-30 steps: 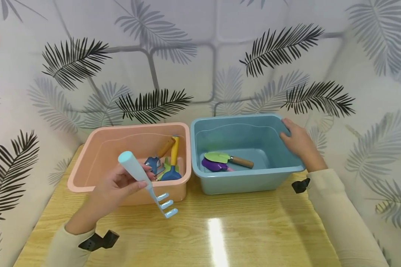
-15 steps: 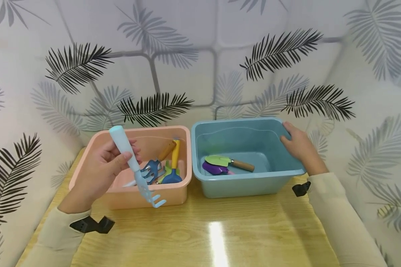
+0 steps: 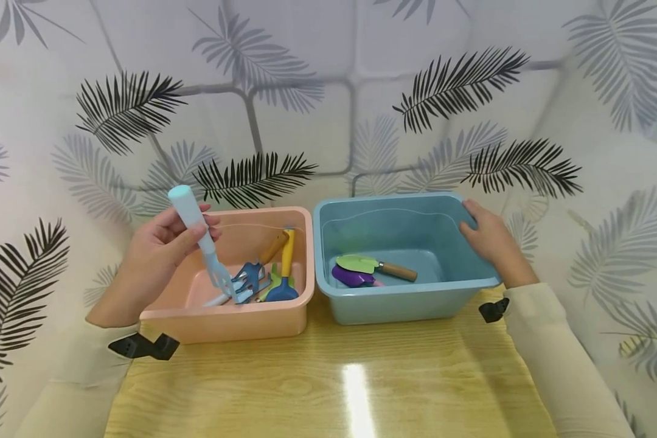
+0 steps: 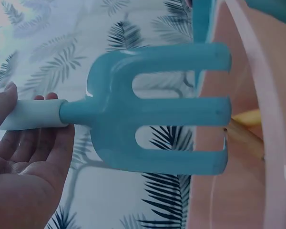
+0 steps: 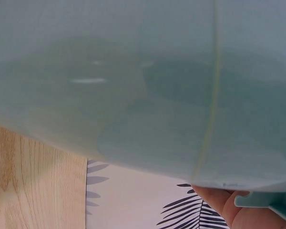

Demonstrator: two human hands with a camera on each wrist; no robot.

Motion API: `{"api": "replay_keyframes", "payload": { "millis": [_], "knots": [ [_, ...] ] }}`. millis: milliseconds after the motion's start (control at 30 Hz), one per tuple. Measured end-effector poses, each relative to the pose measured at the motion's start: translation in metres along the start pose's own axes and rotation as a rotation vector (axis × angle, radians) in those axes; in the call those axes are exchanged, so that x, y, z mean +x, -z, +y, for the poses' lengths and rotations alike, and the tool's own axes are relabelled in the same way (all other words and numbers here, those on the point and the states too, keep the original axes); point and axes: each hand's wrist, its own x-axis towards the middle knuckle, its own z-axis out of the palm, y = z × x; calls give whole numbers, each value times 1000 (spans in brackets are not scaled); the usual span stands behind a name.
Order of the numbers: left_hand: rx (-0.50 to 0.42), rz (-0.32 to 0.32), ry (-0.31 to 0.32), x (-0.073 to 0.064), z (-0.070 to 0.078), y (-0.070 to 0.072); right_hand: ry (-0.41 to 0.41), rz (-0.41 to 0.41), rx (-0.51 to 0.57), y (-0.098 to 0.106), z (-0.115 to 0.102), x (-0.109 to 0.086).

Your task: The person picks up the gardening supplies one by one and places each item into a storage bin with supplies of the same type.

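My left hand (image 3: 152,252) holds a light-blue hand rake (image 3: 219,274) by its pale handle, between thumb and fingers. The rake slants downward, its three tines (image 4: 181,112) pointing over the peach tub (image 3: 235,325). Inside that tub lie a blue fork (image 3: 249,274) with a wooden handle, a blue shovel (image 3: 281,293) with a yellow handle, and other tools partly hidden. At the far right, my right hand (image 3: 490,237) grips the rim of the blue tub (image 3: 394,304), thumb on the inner side. The right wrist view shows mostly the tub's outer wall (image 5: 148,109).
In the blue tub lie a green trowel (image 3: 356,263) with a wooden handle and a purple trowel (image 3: 351,277). Both tubs stand side by side on a wooden table (image 3: 285,389). A leaf-patterned backdrop (image 3: 328,121) rises right behind them.
My left hand has moved up and to the left with the hand rake, whose tines have gone from in front of the peach tub to over it. My right hand stays on the blue rim.
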Motion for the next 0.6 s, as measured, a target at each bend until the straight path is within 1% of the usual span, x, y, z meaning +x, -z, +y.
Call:
{"api": "replay_keyframes", "payload": {
  "millis": [167,300,433,533,600],
  "knots": [
    [123,22,6,8,-25,8,-2,-1,0,-1,0,-1],
    [203,32,36,8,-44,12,5,1,10,-5,3,-1],
    [218,47,106,6,-57,13,5,-1,13,-6,4,-2],
    [214,52,169,6,-63,12,-2,7,10,-5,3,-1],
    [201,43,191,8,-67,11,-4,17,10,-4,3,-1]
  ]
}}
